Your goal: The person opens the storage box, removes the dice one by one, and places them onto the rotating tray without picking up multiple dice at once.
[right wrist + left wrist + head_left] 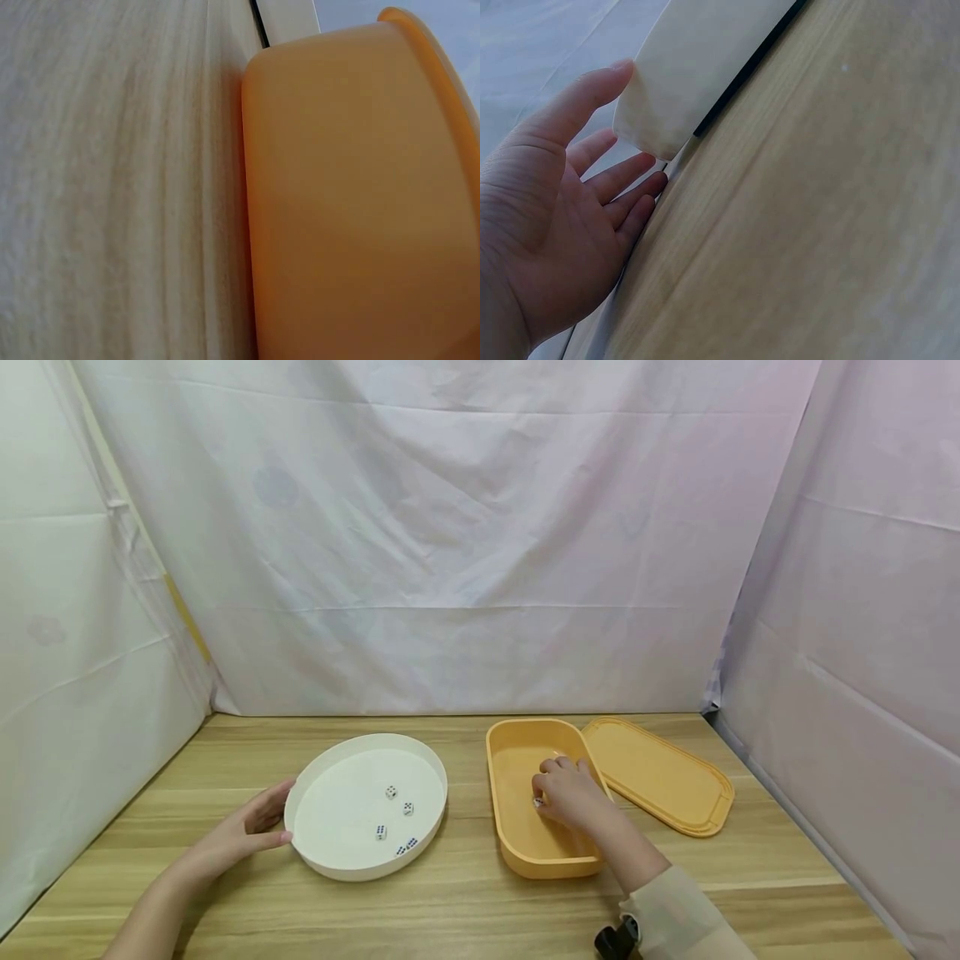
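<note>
My left hand (238,833) rests against the left side of the round white tray (330,852), its thumb and fingers spread around the rim. In the left wrist view the thumb touches the tray's wall (697,60), and the palm holds nothing. Several white dice with blue or dark pips lie in the tray, among them one die (381,832) near the front. My right hand (573,793) reaches down into the yellow-orange box (517,835) and pinches a die (538,802) between thumb and fingers. The box wall (360,187) hides that hand in the right wrist view.
A flat yellow-orange lid (660,777) lies on the wooden table (465,910), its left edge beside the box. White cloth (450,568) hangs behind and at both sides. A black device (618,937) is on the right wrist.
</note>
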`<state>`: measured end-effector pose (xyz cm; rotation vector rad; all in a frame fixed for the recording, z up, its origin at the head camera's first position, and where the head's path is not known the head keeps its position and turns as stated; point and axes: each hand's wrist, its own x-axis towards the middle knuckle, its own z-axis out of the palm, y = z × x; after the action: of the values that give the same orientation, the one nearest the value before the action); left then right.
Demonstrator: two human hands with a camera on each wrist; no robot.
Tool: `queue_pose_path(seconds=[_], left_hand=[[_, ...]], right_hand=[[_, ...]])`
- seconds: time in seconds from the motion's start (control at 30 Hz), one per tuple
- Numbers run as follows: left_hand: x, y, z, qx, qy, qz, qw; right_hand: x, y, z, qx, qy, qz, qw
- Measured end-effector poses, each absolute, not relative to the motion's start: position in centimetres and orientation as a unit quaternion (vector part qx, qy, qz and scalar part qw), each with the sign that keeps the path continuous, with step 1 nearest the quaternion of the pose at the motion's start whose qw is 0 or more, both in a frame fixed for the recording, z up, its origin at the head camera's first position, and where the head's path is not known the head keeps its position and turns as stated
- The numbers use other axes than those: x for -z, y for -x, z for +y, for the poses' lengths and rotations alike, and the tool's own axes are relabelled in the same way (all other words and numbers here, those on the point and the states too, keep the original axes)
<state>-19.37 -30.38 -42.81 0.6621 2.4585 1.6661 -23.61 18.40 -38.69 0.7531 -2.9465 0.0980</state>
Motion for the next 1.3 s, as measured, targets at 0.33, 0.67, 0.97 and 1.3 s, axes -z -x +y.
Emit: queue_pose_path(seconds=[0.33,0.67,0.97,1.3], left_hand=[[42.8,19.4,-30.5,-0.544,-0.207,0.811,0.054],[42.8,19.4,-30.5,-0.544,-0.202,0.813,0.058],[42.6,19.3,-30.4,-0.543,-0.197,0.814,0.06],[42.5,19.3,-30.3,-0.543,-0.197,0.814,0.06]], right_hand=[[38.3,23.6,18.4,-0.023,-0.25,-0.966,0.065],[37.2,23.3,18.0,-0.023,-0.261,-0.963,0.065],[36.4,23.2,17.5,-0.026,-0.267,-0.96,0.08],[34.7,22.9,16.5,-0.025,-0.286,-0.952,0.107]])
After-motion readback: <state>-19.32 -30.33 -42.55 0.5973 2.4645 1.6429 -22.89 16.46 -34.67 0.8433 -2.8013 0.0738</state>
